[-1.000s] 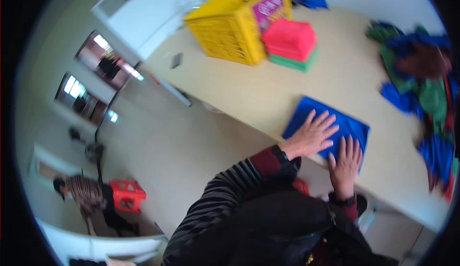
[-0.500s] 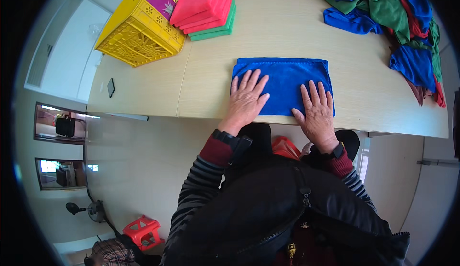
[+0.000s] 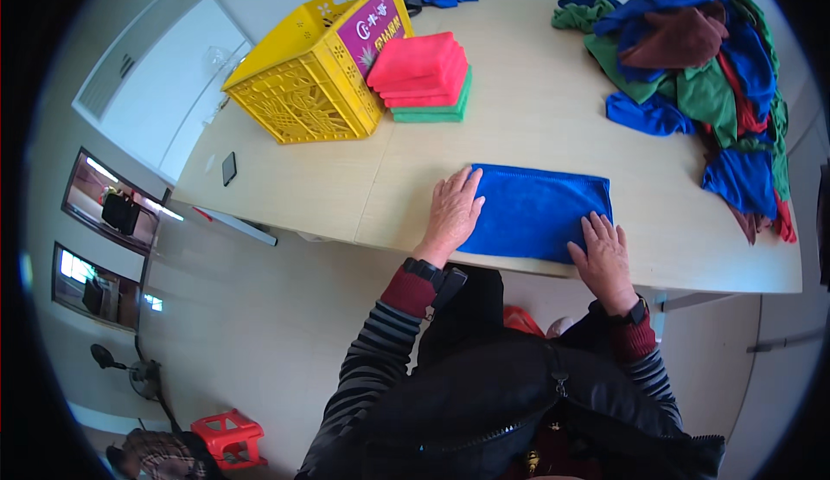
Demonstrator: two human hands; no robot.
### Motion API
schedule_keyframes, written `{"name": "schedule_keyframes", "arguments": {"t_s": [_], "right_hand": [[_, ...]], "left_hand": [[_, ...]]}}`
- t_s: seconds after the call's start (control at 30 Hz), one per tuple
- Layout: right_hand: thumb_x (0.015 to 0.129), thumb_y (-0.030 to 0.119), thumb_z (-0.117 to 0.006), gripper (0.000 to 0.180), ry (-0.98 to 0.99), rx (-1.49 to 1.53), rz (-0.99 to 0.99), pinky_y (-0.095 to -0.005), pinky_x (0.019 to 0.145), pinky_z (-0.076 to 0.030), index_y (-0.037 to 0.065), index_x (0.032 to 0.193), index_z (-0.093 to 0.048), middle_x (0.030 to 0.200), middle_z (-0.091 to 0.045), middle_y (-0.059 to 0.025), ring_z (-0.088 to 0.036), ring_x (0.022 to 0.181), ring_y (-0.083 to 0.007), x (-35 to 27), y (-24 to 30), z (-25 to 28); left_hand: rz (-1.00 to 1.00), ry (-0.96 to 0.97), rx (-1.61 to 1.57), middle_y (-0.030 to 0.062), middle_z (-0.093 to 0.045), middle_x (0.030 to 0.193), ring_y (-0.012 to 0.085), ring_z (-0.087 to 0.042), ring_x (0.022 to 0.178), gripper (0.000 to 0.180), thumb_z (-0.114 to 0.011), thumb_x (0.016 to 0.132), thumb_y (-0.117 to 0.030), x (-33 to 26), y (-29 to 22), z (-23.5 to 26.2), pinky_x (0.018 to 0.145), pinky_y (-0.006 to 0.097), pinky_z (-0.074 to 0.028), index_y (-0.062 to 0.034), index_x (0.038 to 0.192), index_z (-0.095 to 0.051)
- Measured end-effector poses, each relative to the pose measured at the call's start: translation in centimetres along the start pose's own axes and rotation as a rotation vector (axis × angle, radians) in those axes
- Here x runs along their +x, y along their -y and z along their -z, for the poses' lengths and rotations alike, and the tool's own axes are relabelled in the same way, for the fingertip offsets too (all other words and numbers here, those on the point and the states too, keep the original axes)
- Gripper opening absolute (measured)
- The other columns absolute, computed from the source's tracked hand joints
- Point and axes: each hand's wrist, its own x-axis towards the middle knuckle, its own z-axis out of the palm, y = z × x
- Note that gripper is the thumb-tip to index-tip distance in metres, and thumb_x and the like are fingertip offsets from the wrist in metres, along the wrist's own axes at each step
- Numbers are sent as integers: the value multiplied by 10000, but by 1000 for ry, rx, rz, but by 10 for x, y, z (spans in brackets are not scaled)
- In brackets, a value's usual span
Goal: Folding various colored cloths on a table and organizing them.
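Note:
A blue cloth (image 3: 545,212), folded into a rectangle, lies flat at the table's front edge before me. My left hand (image 3: 452,214) rests along its left side, fingers stretched forward with the tips at the far left corner. At the right side, my right hand (image 3: 605,264) touches the cloth near its front corner, fingers extended and slightly spread. Neither hand grips anything. Beyond the cloth to the left, a stack of folded red cloths (image 3: 419,69) sits on folded green cloths (image 3: 432,114).
A yellow plastic crate (image 3: 303,91) stands left of the stack. Loose blue, green, red and brown cloths (image 3: 692,56) are heaped at the right. A dark phone (image 3: 229,169) lies on the table's (image 3: 303,186) left part. A red stool (image 3: 229,438) and a person (image 3: 164,456) are at lower left.
My hands have slid outward from the cloth's upper surface to its left and right sides. The head view has shifted, so more of the table's far side shows.

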Motion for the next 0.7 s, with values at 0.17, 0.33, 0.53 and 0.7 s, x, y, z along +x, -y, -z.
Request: {"name": "schedule_keyframes", "arguments": {"t_s": [0.17, 0.33, 0.53, 0.7], "right_hand": [[995, 453, -530, 677, 28, -1, 44, -538, 1206, -222, 37, 1513, -401, 1576, -362, -217, -297, 1481, -398, 14, -1, -6], [1008, 428, -527, 675, -71, -79, 86, -516, 1206, -232, 32, 1529, -363, 1574, -353, -226, -306, 1473, -389, 27, -8, -27], [1031, 488, -462, 682, -77, -61, 33, -509, 1230, -176, 49, 1541, -354, 1608, -301, -220, -239, 1512, -382, 37, -6, -27], [1037, 525, -422, 697, -81, -109, -26, -505, 1238, -155, 65, 1554, -340, 1621, -282, -209, -218, 1522, -371, 32, -11, -35]], "left_hand": [[-6, 4, -50, 151, -569, 1321, 349, -538, 1221, 495, -668, 901, -156, 17, 1, -4, 1047, 443, -428, -81, 1372, -536], [25, 76, -111, 140, -656, 1121, 354, -600, 1103, 269, -715, 855, -194, 40, 16, -14, 935, 469, -484, -76, 1094, -672], [204, 66, -415, 185, -697, 998, 390, -653, 980, 273, -765, 789, -186, 54, 49, -34, 836, 473, -525, -44, 996, -658], [98, -30, -298, 124, -664, 848, 220, -642, 760, 246, -740, 853, -144, 55, 22, -27, 699, 369, -519, -15, 1016, -608]]}}
